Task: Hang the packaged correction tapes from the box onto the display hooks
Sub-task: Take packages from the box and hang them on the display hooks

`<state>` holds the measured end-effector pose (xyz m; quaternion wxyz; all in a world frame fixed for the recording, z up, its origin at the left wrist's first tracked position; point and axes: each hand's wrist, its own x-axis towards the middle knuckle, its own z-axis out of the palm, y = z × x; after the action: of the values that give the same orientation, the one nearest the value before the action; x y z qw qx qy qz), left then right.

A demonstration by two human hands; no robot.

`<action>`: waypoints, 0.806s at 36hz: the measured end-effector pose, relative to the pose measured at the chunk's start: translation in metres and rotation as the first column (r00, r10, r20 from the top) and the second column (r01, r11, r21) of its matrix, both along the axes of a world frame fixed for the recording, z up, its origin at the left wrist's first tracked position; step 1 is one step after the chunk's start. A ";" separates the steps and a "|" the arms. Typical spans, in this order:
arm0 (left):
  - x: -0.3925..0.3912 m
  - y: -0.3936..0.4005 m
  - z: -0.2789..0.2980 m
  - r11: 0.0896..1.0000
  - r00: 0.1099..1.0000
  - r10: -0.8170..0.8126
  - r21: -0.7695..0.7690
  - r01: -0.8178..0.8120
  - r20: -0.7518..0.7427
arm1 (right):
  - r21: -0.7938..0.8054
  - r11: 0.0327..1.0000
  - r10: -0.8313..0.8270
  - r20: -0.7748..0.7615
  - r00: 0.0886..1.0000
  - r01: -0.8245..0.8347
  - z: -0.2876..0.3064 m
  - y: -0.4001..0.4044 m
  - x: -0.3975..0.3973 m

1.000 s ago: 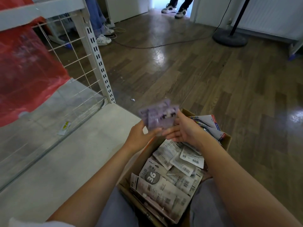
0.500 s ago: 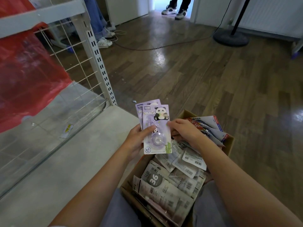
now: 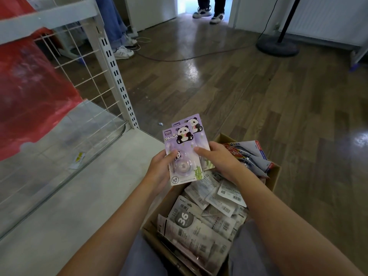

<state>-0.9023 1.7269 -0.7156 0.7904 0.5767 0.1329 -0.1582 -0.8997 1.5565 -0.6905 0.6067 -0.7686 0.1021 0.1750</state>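
Note:
Two purple panda correction tape packs overlap upright above the box. The front pack (image 3: 180, 148) is gripped at its left edge by my left hand (image 3: 159, 170), thumb on the blister. My right hand (image 3: 217, 158) holds the back pack (image 3: 197, 128) and reaches a finger across the front one. Below them, the cardboard box (image 3: 275, 176) rests on my lap, filled with several packaged tapes (image 3: 209, 216) lying mostly back side up. No display hooks are in view.
A white shelf base (image 3: 83, 188) lies at left, with a wire grid panel (image 3: 87, 76), a slotted upright (image 3: 117, 80) and a red plastic bag (image 3: 25, 90). People's feet (image 3: 123, 50) stand at the back, beside a floor cable and a black stand base (image 3: 277, 46).
The two packs, blurred and tilted a second ago, now stand upright and fanned apart. Both hands have settled on their lower halves, slightly higher above the box.

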 end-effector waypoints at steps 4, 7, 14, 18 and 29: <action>0.002 -0.002 0.001 0.998 1.000 0.007 0.066 -0.007 -0.005 | -0.035 0.998 -0.059 0.028 0.998 0.060 -0.003 0.002 0.004; 0.005 0.002 -0.001 0.991 0.996 0.078 0.108 -0.073 -0.042 | -0.074 0.991 -0.108 0.057 0.992 0.112 -0.006 0.003 0.008; -0.006 0.015 -0.005 0.968 0.970 0.198 0.182 -0.171 -0.139 | -0.138 0.989 -0.054 -0.052 0.997 0.047 -0.022 0.005 0.006; -0.030 0.011 0.020 0.960 0.952 0.217 0.226 -0.167 -0.218 | -0.046 0.996 -0.084 -0.175 0.981 0.077 -0.019 0.014 -0.015; -0.051 0.015 0.164 0.931 0.929 0.192 0.359 -0.069 -0.318 | 0.015 0.995 -0.083 -0.418 0.904 0.099 0.106 0.014 -0.060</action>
<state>-0.9536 1.7418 -0.5520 0.6513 0.6575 0.3343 -0.1783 -0.9593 1.5701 -0.5844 0.5922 -0.6969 0.2618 0.3084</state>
